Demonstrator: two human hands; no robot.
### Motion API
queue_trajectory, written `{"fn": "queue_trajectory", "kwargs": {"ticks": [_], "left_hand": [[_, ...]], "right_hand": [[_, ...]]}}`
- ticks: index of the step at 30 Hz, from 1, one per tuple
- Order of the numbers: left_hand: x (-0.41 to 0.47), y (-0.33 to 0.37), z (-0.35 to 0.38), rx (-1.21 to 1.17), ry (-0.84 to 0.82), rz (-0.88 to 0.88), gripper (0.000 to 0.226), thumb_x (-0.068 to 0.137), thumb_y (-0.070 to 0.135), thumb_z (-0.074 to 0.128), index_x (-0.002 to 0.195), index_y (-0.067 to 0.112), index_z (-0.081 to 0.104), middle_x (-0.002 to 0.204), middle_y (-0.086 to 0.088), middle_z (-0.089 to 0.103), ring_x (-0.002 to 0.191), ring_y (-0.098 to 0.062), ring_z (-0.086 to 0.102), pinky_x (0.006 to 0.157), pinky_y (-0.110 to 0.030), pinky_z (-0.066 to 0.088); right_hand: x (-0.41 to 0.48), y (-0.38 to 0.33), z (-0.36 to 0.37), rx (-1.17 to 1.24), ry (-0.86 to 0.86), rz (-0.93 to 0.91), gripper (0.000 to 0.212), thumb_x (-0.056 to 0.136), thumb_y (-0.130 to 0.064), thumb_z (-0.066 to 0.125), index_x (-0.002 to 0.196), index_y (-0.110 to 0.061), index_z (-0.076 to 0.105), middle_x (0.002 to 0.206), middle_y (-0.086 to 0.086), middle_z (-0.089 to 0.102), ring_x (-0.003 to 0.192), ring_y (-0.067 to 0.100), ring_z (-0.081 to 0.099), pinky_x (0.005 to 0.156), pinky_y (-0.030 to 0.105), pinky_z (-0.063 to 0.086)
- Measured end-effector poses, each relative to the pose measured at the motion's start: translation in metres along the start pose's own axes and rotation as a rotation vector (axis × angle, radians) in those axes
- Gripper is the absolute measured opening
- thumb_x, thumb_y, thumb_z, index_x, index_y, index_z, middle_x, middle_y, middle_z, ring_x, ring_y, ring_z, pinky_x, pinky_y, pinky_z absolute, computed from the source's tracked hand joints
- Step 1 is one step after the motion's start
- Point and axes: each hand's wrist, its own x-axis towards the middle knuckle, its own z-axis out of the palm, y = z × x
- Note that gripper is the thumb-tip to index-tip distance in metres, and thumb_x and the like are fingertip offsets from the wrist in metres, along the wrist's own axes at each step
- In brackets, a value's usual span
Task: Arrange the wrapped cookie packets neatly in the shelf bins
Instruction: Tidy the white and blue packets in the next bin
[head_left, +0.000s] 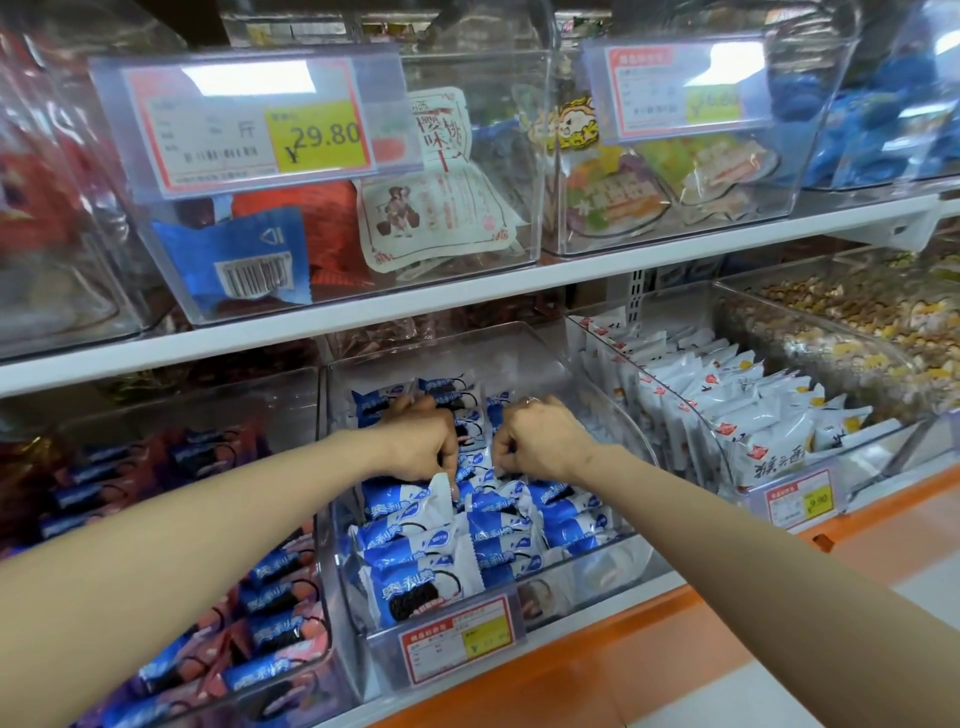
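Observation:
Blue-and-white wrapped cookie packets (415, 551) fill the clear middle bin (597, 395) on the lower shelf, standing in rough rows. Both my hands are down inside this bin. My left hand (421, 441) has its fingers curled over packets at the middle of the bin and pinches the top edge of one packet (441, 491). My right hand (540, 441), with a ring on one finger, curls its fingers onto the packets just to the right. More packets stand behind the hands at the back of the bin (384, 400).
A bin of pink-and-blue cookie packets (260, 613) sits to the left, a bin of white packets (753, 410) to the right. Upper-shelf bins (467, 270) with price tags (249, 119) overhang. An orange shelf edge (675, 623) runs along the front.

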Motion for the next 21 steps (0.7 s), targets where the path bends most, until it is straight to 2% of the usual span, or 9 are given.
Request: {"fn": "queue_trajectory", "kwargs": {"ticks": [5, 8, 10, 11, 13, 14, 16, 18, 21], "left_hand": [[0.001, 0.002, 0.001, 0.038, 0.016, 0.025, 0.01, 0.084, 0.022, 0.064, 0.088, 0.022, 0.074, 0.115, 0.01, 0.057, 0.113, -0.016, 0.035, 0.111, -0.044, 0.013], [0.002, 0.0, 0.004, 0.052, 0.004, 0.024, 0.01, 0.085, 0.021, 0.063, 0.087, 0.021, 0.072, 0.117, 0.01, 0.055, 0.115, -0.016, 0.036, 0.113, -0.044, 0.011], [0.001, 0.0, 0.0, 0.012, -0.018, 0.019, 0.01, 0.085, 0.025, 0.064, 0.086, 0.021, 0.072, 0.114, 0.008, 0.06, 0.11, -0.014, 0.041, 0.112, -0.04, 0.017], [0.0, 0.001, -0.005, -0.049, -0.022, 0.012, 0.012, 0.085, 0.029, 0.065, 0.082, 0.02, 0.072, 0.107, 0.005, 0.064, 0.101, -0.013, 0.047, 0.108, -0.036, 0.026], [-0.002, 0.006, -0.017, -0.212, 0.007, 0.002, 0.021, 0.084, 0.035, 0.066, 0.068, 0.022, 0.064, 0.09, 0.0, 0.067, 0.078, -0.013, 0.055, 0.083, -0.028, 0.044], [-0.002, 0.01, -0.023, -0.269, 0.011, 0.005, 0.024, 0.083, 0.036, 0.068, 0.064, 0.024, 0.06, 0.083, 0.0, 0.066, 0.07, -0.012, 0.054, 0.071, -0.026, 0.043], [-0.003, 0.022, -0.028, -0.24, -0.061, 0.019, 0.024, 0.079, 0.038, 0.071, 0.063, 0.023, 0.061, 0.073, 0.002, 0.062, 0.063, -0.01, 0.048, 0.062, -0.026, 0.038], [-0.004, 0.036, -0.022, -0.06, -0.116, 0.015, 0.023, 0.076, 0.04, 0.073, 0.069, 0.019, 0.067, 0.069, 0.006, 0.058, 0.071, -0.009, 0.047, 0.064, -0.027, 0.036], [-0.005, 0.046, -0.01, 0.11, -0.087, -0.025, 0.024, 0.079, 0.035, 0.07, 0.091, 0.015, 0.072, 0.095, 0.001, 0.058, 0.108, -0.017, 0.041, 0.095, -0.035, 0.033]], "right_hand": [[0.001, -0.002, 0.0, -0.05, -0.036, -0.004, 0.012, 0.084, -0.036, 0.065, 0.084, -0.025, 0.07, 0.087, -0.008, 0.05, 0.104, 0.016, 0.052, 0.097, 0.035, 0.031], [0.003, -0.003, 0.0, -0.066, -0.054, -0.008, 0.011, 0.084, -0.035, 0.064, 0.084, -0.025, 0.07, 0.087, -0.008, 0.052, 0.104, 0.016, 0.052, 0.098, 0.036, 0.031], [0.003, -0.002, 0.0, -0.032, -0.049, 0.008, 0.01, 0.085, -0.032, 0.064, 0.086, -0.025, 0.071, 0.091, -0.007, 0.059, 0.102, 0.015, 0.054, 0.099, 0.035, 0.03], [0.002, 0.0, -0.003, -0.007, -0.052, 0.022, 0.011, 0.085, -0.031, 0.064, 0.089, -0.026, 0.072, 0.093, -0.007, 0.063, 0.099, 0.014, 0.055, 0.098, 0.033, 0.031], [0.0, 0.003, -0.012, 0.052, -0.065, 0.041, 0.015, 0.083, -0.031, 0.066, 0.096, -0.028, 0.072, 0.085, -0.014, 0.063, 0.086, 0.008, 0.052, 0.092, 0.029, 0.036], [0.0, 0.005, -0.017, 0.076, -0.079, 0.042, 0.016, 0.082, -0.03, 0.068, 0.097, -0.028, 0.072, 0.076, -0.017, 0.058, 0.081, 0.007, 0.049, 0.09, 0.029, 0.039], [-0.001, 0.004, -0.023, 0.063, -0.137, 0.027, 0.015, 0.081, -0.025, 0.067, 0.094, -0.029, 0.073, 0.074, -0.018, 0.057, 0.081, 0.005, 0.05, 0.09, 0.03, 0.042], [-0.003, 0.001, -0.025, -0.02, -0.211, 0.014, 0.018, 0.081, -0.022, 0.066, 0.095, -0.031, 0.074, 0.091, -0.015, 0.067, 0.097, 0.008, 0.054, 0.096, 0.033, 0.039], [-0.005, -0.001, -0.021, -0.095, -0.251, -0.005, 0.023, 0.084, -0.019, 0.063, 0.102, -0.031, 0.071, 0.113, -0.006, 0.066, 0.116, 0.014, 0.05, 0.104, 0.038, 0.033]]}}
